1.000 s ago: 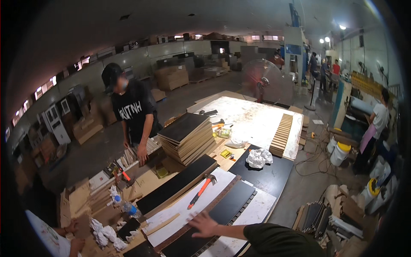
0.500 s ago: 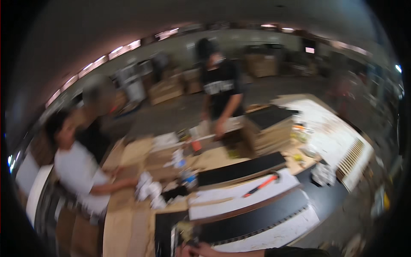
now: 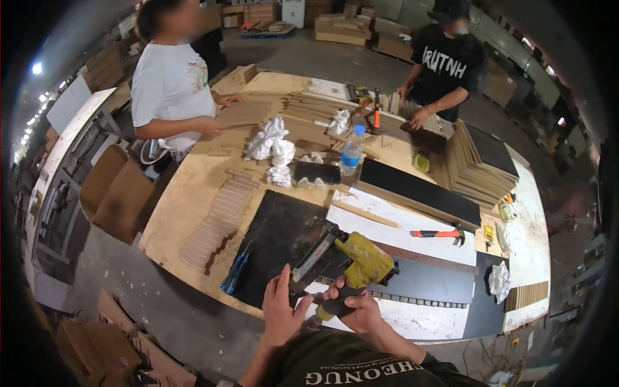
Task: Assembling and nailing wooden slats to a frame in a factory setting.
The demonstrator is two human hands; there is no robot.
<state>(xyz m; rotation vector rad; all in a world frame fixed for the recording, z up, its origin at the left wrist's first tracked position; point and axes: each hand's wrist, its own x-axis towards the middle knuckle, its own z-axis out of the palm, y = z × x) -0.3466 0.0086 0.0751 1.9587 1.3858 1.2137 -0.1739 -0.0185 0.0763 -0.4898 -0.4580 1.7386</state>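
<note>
My right hand (image 3: 362,311) is wrapped round the dark grip of a yellow-green nail gun (image 3: 369,259). The gun is tilted above the table's near edge, its long black magazine slanting up and down on the left. Beside the magazine's lower end is my left hand (image 3: 284,313), fingers stretched out and thumb apart; whether it touches the gun I cannot tell. Under and behind the gun lie a black panel (image 3: 277,222) and white-and-dark boards, one edged with a row of small dark blocks (image 3: 419,301). Blue-handled tools (image 3: 235,274) rest on the black panel's left edge.
A claw hammer (image 3: 438,234) lies on a white board. Further back are a water bottle (image 3: 352,151), crumpled white wrapping (image 3: 269,142), a long black-topped board (image 3: 419,193) and stacked panels (image 3: 480,161). Two co-workers stand across the table, one handling wood strips (image 3: 425,119).
The view has tilted down and swung, bringing both my hands and the nail gun fully into sight. The earlier frame is blurred, with hands and a yellowish thing at its lower edge.
</note>
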